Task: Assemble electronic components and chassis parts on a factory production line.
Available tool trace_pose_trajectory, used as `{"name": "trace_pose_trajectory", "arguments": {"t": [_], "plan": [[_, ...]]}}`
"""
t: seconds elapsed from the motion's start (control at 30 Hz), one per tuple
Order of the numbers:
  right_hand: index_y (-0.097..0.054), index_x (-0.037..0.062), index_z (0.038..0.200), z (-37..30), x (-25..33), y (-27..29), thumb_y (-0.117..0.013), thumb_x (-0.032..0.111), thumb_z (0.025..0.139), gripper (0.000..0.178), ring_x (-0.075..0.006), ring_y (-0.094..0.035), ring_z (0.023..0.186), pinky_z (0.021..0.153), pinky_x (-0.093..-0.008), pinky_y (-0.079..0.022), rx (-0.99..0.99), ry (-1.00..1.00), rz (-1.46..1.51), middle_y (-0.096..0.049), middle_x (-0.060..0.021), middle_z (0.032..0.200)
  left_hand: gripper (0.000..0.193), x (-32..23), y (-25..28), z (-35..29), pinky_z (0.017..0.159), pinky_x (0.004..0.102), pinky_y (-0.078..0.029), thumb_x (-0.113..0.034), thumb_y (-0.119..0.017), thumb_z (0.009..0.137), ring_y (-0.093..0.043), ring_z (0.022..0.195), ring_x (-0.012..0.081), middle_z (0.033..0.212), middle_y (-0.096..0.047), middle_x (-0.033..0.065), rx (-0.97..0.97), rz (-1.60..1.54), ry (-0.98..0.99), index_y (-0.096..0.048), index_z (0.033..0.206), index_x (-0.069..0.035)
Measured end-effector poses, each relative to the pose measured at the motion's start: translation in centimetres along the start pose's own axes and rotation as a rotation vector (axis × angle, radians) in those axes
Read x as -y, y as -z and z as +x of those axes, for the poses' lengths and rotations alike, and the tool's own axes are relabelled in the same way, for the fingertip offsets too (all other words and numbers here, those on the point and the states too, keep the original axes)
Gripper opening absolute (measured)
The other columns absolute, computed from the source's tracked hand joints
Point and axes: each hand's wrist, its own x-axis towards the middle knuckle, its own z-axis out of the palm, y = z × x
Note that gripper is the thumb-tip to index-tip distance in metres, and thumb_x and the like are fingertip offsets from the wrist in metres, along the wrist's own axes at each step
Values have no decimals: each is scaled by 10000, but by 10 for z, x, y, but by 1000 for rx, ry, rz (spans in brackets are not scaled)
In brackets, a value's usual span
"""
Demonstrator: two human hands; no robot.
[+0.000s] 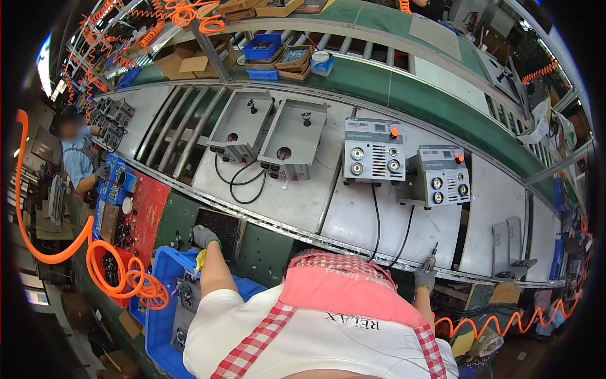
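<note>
Screws in the dark tray point(222, 228) at lower left of centre are what my left hand point(203, 236) reaches for: in a grey glove, it rests on the tray's near edge with the fingers curled down, though I cannot tell whether it has picked anything up. That tray sits on the green bench edge, just above a blue plastic crate point(163, 297) holding grey metal parts, which lies beside my left forearm at lower left. My right hand point(424, 278), also gloved, is at lower right of centre, closed around a pneumatic screwdriver point(432, 258) that stands nearly upright with its tip pointing up toward the conveyor. An orange coiled air hose point(505, 321) runs off to the lower right behind that hand. On the steel conveyor point(353, 215) across the middle I see two grey welding machines point(374, 150) facing me with black cables trailing down, and to their left two more grey machine housings point(291, 139) turned so their flat panels show. Another person point(79, 158) in a blue shirt stands at the far left by a row of similar units. Cardboard boxes and a blue bin point(262, 46) of small parts sit on the green belt at the top.
</note>
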Motion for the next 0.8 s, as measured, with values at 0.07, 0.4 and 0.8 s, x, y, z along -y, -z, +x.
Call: {"name": "trace_pose_trajectory", "arguments": {"t": [0.07,0.4,0.8], "plan": [[-437,-27,1174,10,-17,-11,-686,272,656,647,-398,-639,887,762,-450,-520,-16,24,12,-627,-257,999,242,-21,7,-8,741,426,-515,-214,-483,917,-645,885,352,982,-650,208,-163,-493,213,-572,955,8],[-445,96,1270,-48,18,78,-636,357,816,557,-204,-520,637,535,-326,-492,886,180,2015,-519,-87,734,186,-157,98,-123,408,207,-310,-184,-489,960,-375,544,85,763,-517,25,1360,-2052,182,-560,940,-14],[-550,20,1092,-193,166,141,-786,328,657,582,-179,-579,777,712,-333,-467,655,845,783,-590,-65,876,285,-246,93,-362,491,166,-340,-278,-590,924,-412,588,35,797,-520,-2,2090,-1069,-59,-551,1051,-26]]}}
